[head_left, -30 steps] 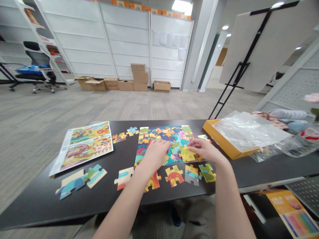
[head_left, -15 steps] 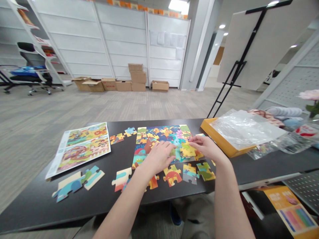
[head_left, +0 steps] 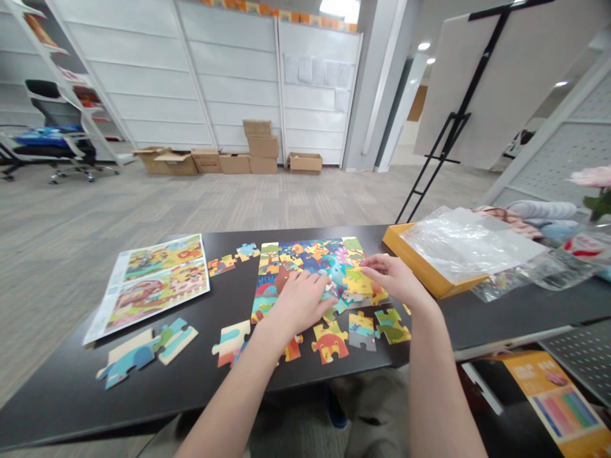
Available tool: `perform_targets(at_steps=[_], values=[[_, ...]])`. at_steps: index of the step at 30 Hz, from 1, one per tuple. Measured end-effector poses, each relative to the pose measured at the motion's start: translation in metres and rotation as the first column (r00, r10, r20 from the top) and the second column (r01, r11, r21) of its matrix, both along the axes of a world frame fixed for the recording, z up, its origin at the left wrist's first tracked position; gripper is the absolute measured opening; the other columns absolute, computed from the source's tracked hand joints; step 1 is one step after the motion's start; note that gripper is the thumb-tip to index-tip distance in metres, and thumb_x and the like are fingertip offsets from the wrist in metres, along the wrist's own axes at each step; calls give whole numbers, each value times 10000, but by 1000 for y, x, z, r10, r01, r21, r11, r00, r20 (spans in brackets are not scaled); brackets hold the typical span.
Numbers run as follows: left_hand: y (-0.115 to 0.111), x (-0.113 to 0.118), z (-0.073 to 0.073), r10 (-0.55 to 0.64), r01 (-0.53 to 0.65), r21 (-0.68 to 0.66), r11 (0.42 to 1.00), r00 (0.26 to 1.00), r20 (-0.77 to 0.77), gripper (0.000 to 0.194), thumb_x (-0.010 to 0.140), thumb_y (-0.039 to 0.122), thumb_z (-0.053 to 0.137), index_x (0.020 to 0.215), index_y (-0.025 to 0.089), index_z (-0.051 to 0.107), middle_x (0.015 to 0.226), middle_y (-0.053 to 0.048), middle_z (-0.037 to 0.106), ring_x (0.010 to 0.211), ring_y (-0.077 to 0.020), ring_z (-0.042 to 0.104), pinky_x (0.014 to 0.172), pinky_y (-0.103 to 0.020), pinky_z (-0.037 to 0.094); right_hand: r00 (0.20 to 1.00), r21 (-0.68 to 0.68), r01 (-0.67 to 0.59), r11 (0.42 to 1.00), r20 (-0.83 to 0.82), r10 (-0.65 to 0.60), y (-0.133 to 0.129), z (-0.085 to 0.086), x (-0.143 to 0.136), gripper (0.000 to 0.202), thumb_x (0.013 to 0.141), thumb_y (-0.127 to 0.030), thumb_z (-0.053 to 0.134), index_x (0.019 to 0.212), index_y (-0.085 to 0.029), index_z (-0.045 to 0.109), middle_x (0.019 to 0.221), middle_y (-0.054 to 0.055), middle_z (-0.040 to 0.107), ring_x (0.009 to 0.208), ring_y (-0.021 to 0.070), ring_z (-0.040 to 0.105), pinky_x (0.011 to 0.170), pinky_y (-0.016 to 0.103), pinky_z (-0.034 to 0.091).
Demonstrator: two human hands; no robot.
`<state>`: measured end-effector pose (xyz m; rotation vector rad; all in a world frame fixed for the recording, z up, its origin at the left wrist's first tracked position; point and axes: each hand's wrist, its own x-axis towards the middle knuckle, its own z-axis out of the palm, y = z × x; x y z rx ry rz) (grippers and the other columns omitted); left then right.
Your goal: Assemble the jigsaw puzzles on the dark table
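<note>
A colourful jigsaw puzzle lies on a picture board in front of me, with loose pieces on top of it. My left hand rests over its middle, palm down with the fingers stretched out, hiding part of the picture. At the right side, my right hand has thumb and fingertips close together at the edge of a yellow puzzle piece. Below the board lie a red-and-yellow piece, a grey-and-blue piece and a green piece. My left forearm partly covers other pieces there.
On the black table, a printed picture sheet lies left, near joined blue pieces. More pieces lie at the back. A yellow box lid holding clear plastic stands right. A coloured-pencil box sits lower right.
The view has shifted slightly. My left fingers have moved a little over the board, and a bit more green shows beneath them. My right hand stays at the yellow piece.
</note>
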<state>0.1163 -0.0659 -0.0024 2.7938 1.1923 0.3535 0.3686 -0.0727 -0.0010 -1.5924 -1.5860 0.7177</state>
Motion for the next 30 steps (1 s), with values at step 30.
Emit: perform_targets(at_steps=[30], values=[[10,-66,12,42,-32,-152,988,997,66,346,891,155,545,1222,203,635,1245,-103,683,1188,-287,590,1020,-428,472,858,-20,-45,999,512,49,-4,12,-30,173,837,-348,650,907,-207,721,893,65,737,817,231,666,749,335,486]])
